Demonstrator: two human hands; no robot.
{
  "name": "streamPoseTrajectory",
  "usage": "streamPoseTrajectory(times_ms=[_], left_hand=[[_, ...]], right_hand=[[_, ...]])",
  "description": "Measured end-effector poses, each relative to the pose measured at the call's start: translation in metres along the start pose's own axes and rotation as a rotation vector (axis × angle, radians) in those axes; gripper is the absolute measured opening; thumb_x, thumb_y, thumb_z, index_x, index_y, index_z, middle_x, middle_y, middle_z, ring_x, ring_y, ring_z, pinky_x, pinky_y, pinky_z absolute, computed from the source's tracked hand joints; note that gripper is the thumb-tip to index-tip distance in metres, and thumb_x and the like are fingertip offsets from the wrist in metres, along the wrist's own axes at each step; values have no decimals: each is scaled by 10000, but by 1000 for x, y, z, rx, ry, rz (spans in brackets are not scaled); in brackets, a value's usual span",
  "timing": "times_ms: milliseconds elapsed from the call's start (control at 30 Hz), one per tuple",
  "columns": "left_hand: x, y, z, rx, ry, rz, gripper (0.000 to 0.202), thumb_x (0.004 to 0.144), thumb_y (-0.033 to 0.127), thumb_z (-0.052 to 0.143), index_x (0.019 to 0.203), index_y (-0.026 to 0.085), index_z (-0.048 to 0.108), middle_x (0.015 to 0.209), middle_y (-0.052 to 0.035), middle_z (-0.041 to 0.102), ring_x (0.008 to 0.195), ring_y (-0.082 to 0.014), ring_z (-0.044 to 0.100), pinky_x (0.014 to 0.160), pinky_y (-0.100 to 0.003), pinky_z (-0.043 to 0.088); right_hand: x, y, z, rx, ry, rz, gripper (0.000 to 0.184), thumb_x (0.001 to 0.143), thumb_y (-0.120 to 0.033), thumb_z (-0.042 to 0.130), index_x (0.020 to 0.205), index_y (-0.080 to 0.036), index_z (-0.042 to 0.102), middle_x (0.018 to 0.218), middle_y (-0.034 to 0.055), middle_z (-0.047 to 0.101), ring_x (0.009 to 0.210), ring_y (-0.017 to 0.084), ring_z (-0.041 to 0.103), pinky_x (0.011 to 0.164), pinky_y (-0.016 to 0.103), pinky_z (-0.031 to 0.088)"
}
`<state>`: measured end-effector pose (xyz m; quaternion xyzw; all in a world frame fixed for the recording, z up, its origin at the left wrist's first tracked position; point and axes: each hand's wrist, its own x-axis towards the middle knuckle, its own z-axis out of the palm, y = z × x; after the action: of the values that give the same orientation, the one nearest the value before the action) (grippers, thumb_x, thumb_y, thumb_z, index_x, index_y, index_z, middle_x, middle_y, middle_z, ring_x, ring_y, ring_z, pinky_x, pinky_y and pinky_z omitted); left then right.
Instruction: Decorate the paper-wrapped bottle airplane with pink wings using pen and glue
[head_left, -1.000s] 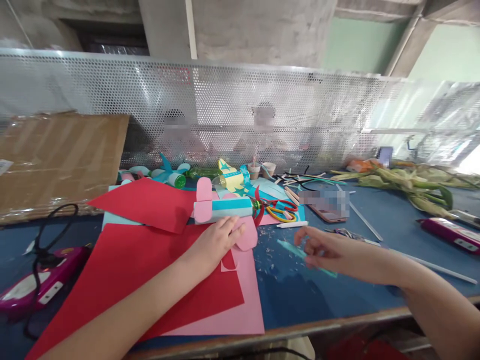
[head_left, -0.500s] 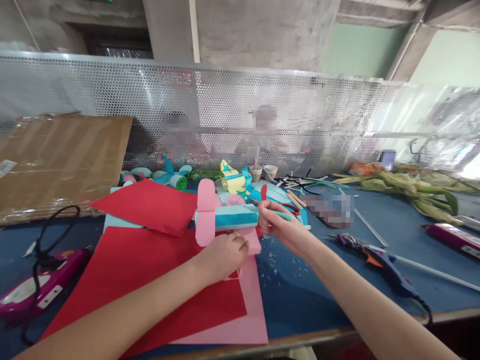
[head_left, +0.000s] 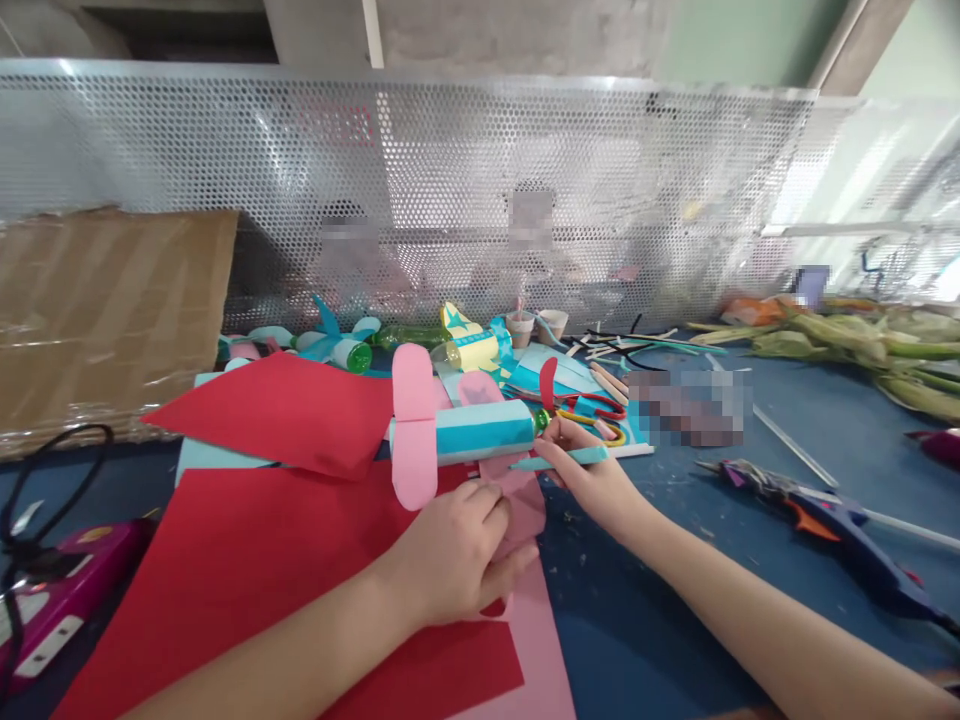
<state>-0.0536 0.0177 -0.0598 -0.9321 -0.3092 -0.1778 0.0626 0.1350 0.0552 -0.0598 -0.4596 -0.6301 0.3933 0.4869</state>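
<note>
A toy plane made from a green bottle wrapped in two-tone blue paper (head_left: 480, 432) lies across the middle, with a rounded pink strip (head_left: 414, 430) at its left end. A red blade (head_left: 548, 382) stands near the green bottle neck (head_left: 541, 420). My left hand (head_left: 469, 540) is closed on the near pink paper wing (head_left: 523, 497), fingers curled over it and thumb at its near edge. My right hand (head_left: 581, 465) grips a light teal pen (head_left: 570, 459), its tip pointing left over that wing beside the bottle.
Red sheets (head_left: 300, 560) and a pink sheet (head_left: 551, 640) lie under my left arm. Scissors (head_left: 600, 412) rest behind my right hand. To the right lies a glue gun (head_left: 840, 530); at left, a magenta power strip (head_left: 82, 590). Other paper-covered bottles (head_left: 480, 350) stand behind.
The view has tilted downward. My right hand has lowered, and the pen now points left over the pink wing. My left thumb now shows, extended along the wing's near edge.
</note>
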Motion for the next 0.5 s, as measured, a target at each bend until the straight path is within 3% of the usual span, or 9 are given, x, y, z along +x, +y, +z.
streamPoseTrajectory(times_ms=[167, 500], left_hand=[[-1, 0, 0, 11, 21, 54, 522, 986, 404, 263, 943, 91, 678, 948, -172, 693, 894, -275, 655, 764, -409, 562], [1, 1, -1, -3, 2, 27, 516, 985, 404, 269, 938, 96, 680, 949, -177, 707, 902, -291, 670, 756, -440, 577]], right_hand=[[1, 4, -2, -47, 55, -62, 266, 758, -400, 564, 644, -233, 390, 569, -56, 405, 518, 112, 359, 506, 262, 298], [2, 11, 2, -144, 34, -14, 208, 775, -321, 554, 669, -234, 397, 554, -62, 426, 542, 123, 390, 536, 257, 320]])
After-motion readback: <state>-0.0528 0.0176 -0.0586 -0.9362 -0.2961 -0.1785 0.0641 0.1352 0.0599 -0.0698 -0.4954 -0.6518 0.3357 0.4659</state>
